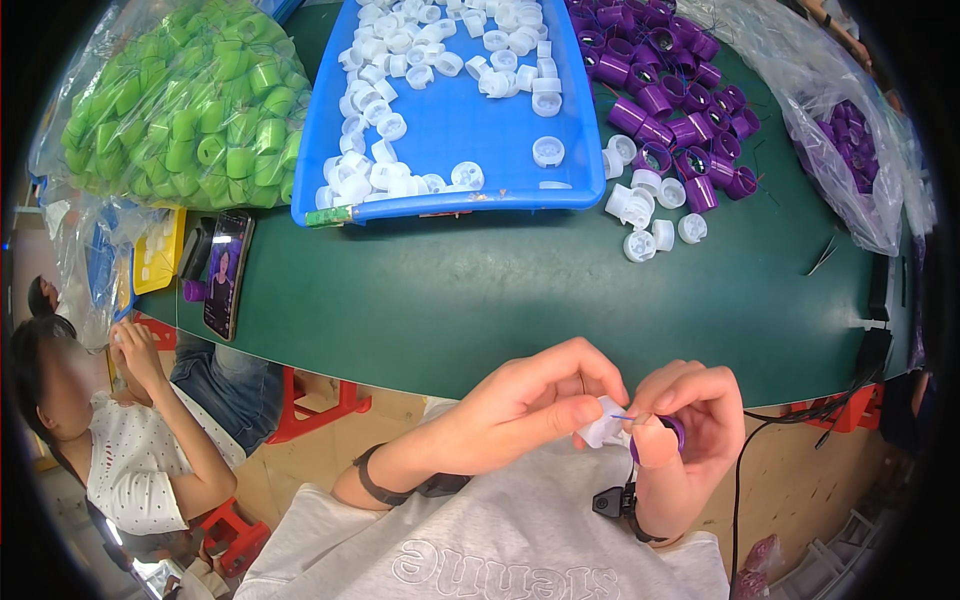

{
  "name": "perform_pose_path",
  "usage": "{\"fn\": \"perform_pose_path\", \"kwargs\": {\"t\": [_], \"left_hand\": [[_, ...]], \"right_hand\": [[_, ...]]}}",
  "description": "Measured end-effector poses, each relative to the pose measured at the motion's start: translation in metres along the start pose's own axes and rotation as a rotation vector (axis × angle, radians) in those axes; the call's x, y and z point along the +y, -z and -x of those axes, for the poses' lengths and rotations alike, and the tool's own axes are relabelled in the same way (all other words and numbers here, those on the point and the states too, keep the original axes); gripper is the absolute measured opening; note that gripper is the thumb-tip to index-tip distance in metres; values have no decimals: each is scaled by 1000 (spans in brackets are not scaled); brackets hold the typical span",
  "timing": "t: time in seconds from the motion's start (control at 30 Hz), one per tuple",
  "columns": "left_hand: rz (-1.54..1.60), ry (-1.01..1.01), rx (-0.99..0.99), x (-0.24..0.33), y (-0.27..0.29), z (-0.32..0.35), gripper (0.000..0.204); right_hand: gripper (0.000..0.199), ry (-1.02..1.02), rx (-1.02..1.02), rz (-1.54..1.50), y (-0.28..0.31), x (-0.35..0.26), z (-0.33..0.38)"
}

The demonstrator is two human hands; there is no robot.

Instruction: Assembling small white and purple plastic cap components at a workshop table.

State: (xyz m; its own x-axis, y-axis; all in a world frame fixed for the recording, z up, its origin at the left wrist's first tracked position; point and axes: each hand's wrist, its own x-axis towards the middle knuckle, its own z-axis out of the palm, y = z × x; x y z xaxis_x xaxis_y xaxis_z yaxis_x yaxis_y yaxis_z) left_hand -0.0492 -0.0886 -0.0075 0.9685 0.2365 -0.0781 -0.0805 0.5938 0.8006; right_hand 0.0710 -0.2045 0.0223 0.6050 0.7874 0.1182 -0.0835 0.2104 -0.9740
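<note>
My left hand (535,410) pinches a small white plastic cap (603,427) between thumb and fingers, just over the table's near edge. Close beside it, my right hand (705,410) is closed around a purple plastic cylinder (672,438), mostly hidden by the fingers. A thin blue-violet wire (622,417) runs from the right fingertips to the white cap. Whether the wire enters the cap I cannot tell. A tan wrap (657,443) covers one right finger or thumb.
A blue tray (450,205) of white caps stands ahead, with loose white caps (640,245) and wired purple cylinders (690,130) at its right. Green parts in a bag (200,120), a propped phone (228,275) and tweezers (822,256) lie around. Another person (150,430) sits left.
</note>
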Motion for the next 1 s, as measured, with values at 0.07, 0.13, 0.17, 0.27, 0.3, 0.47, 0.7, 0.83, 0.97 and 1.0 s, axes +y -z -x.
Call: {"fn": "perform_pose_path", "kwargs": {"t": [0.07,0.13,0.17,0.27,0.3,0.47,0.7,0.83,0.97,1.0], "left_hand": [[-55,7,-2,0,1,0,31],[-77,13,0,2,1,1,30],[-99,19,3,2,1,1,30],[-104,12,0,3,2,0,29],[-104,12,-1,3,2,-1,29],[-105,1,-8,2,2,-1,28],[-102,22,5,5,2,-1,27],[-55,3,35,3,-1,-2,26],[-12,27,56,3,0,-1,27],[-11,28,56,3,0,-1,27]], "right_hand": [[17,-16,-3,-49,0,0,0],[16,-32,-10,-62,1,0,-1],[16,-47,-17,-74,1,-1,-1],[16,-60,-23,-94,1,0,-1],[16,-60,-22,-94,1,0,-1],[16,-125,-8,-134,2,-2,-1],[16,-174,-24,-124,3,-4,-1],[15,-142,0,-97,2,-4,0],[17,-74,19,-4,0,-4,0],[17,-74,19,-4,0,-3,0]]}}
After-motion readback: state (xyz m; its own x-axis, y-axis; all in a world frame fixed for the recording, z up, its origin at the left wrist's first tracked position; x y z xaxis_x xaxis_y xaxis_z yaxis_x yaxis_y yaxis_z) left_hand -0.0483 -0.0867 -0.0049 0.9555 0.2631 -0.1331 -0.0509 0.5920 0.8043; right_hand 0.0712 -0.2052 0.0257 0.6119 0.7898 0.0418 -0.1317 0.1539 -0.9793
